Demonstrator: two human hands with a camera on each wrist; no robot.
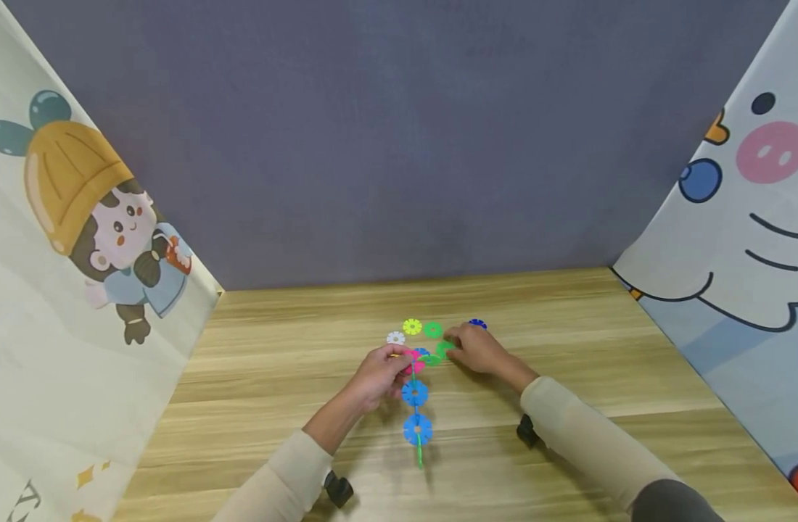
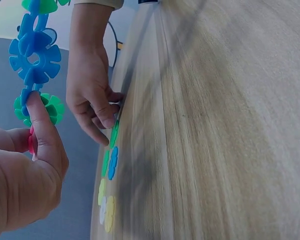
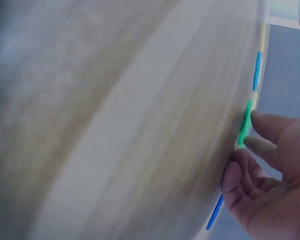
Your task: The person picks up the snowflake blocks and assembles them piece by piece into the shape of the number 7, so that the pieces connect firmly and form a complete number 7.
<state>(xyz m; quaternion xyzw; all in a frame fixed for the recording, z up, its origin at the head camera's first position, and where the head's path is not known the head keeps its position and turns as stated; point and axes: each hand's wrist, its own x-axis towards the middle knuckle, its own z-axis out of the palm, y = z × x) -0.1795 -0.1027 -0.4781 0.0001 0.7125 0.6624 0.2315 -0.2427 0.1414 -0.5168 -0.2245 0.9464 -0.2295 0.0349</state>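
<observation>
In the head view my left hand [image 1: 379, 373] holds a chain of slotted snowflake discs, pinching its pink disc [image 1: 414, 362] between thumb and fingers. Blue discs [image 1: 417, 429] and green ones are slotted crosswise along the chain, which ends in a green disc [image 1: 420, 454] seen edge-on. The left wrist view shows a blue disc [image 2: 45, 61] and a green disc [image 2: 54, 107] joined close to the fingers. My right hand [image 1: 480, 348] is at the tabletop, thumb and forefinger on the edges of a loose green disc [image 3: 245, 122]; its other fingers are curled.
Several loose discs lie on the wooden table [image 1: 275, 406]: white [image 1: 395, 338], yellow [image 1: 412, 326] and green [image 1: 433, 330] beyond the left hand. A dark blue disc [image 1: 478, 323] lies just behind the right hand. A grey wall [image 1: 399, 145] stands at the back, with printed panels either side.
</observation>
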